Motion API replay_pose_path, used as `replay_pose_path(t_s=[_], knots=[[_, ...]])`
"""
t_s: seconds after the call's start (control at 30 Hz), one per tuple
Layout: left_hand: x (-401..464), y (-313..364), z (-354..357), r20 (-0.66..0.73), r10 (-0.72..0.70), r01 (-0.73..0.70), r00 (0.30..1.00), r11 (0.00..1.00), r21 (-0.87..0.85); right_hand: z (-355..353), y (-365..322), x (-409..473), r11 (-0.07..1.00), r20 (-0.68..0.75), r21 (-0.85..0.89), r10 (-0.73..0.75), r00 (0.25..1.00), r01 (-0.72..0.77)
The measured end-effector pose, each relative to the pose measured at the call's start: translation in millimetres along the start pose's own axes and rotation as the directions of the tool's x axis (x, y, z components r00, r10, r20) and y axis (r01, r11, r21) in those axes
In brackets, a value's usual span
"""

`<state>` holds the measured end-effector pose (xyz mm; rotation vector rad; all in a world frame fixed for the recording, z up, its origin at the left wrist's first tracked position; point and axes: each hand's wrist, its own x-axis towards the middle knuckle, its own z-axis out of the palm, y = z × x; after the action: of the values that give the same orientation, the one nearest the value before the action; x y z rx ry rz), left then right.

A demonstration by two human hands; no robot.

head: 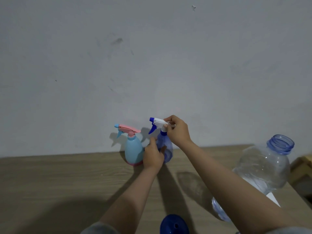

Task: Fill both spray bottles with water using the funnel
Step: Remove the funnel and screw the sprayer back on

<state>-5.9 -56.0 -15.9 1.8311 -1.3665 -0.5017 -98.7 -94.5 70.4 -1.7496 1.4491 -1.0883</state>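
Note:
Two spray bottles stand at the back of the wooden table (50,183) against the wall. The light blue bottle (133,151) has a pink trigger head and a pink base. Right beside it is a translucent blue bottle (166,146) with a white and blue trigger head (157,123). My left hand (153,156) grips the translucent bottle's body. My right hand (177,130) pinches the back of its trigger head near the neck. A dark blue funnel (174,224) lies at the table's near edge. A large clear water bottle (263,168) with its cap off stands at the right, partly hidden by my right forearm.
A plain grey wall (152,65) rises directly behind the bottles. A wooden object (302,166) shows at the far right edge, past the table. The table's right edge runs close behind the water bottle.

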Motion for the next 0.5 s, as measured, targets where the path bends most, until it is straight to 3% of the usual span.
replay_pose_path(t_s=[0.3,0.5], knots=[[0.6,10.3,-4.1,0.057,-0.057,0.055,0.997,0.997,0.052,7.7,-2.7,-10.2,0.999,-0.031,0.031,0.041,0.999,-0.04],[-9.4,8.4,-18.2,0.084,-0.078,0.072,0.993,0.995,0.068,7.1,-10.4,-16.3,0.987,-0.063,-0.157,-0.023,0.998,0.013]])
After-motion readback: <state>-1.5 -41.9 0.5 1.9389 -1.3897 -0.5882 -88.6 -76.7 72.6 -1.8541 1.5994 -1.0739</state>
